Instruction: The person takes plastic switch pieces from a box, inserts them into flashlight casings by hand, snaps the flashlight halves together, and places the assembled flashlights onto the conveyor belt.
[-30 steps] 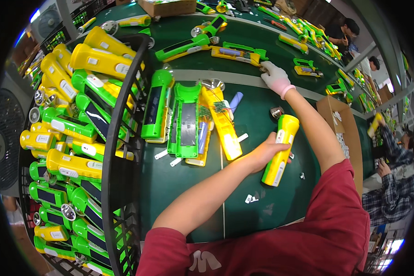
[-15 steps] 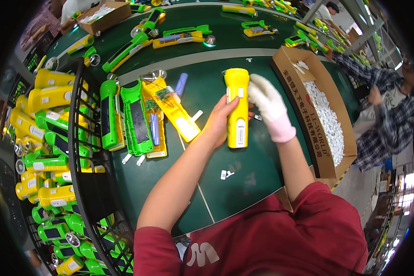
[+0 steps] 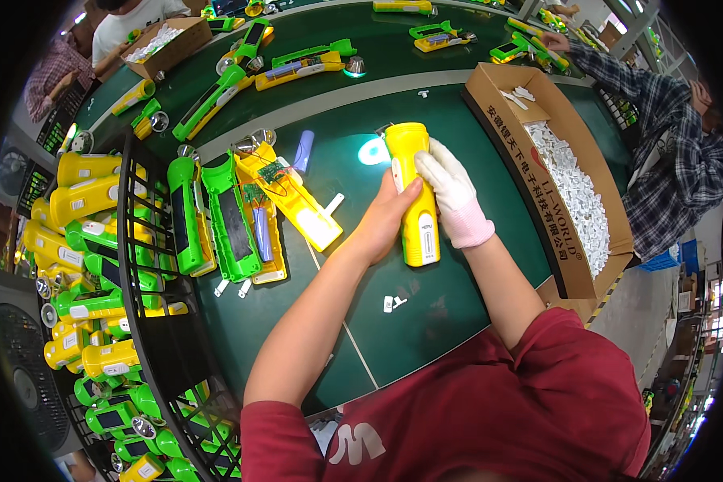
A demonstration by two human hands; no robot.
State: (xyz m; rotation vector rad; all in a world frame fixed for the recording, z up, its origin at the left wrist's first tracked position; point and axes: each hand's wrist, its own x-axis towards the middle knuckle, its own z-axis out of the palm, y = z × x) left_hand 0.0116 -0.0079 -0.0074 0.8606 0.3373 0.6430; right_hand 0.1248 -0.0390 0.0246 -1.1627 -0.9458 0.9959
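A yellow flashlight (image 3: 420,231) is held above the green table, head pointing away from me. My bare left hand (image 3: 384,218) wraps its left side, the thumb lying across the body. My right hand (image 3: 451,191), in a white glove with a pink cuff, closes on its right side near the head; part of those fingers is hidden. A bright bluish-white spot (image 3: 373,151) glows on the table beside the head. Left of my hands lie an opened yellow flashlight half (image 3: 301,210) with wires and a circuit board, a green shell (image 3: 231,221) and a blue cylindrical battery (image 3: 304,151).
At the left stands a black crate (image 3: 128,265) of yellow and green flashlights. A cardboard box (image 3: 530,205) of small white parts sits right. Loose white pieces (image 3: 394,304) lie nearer me. More flashlights (image 3: 305,68) line the far bench. A person in plaid (image 3: 659,120) works at right.
My right hand has come in and taken hold of the flashlight. The flashlight has tilted slightly, and a bright spot now shows beside its head. The whole view has shifted a little.
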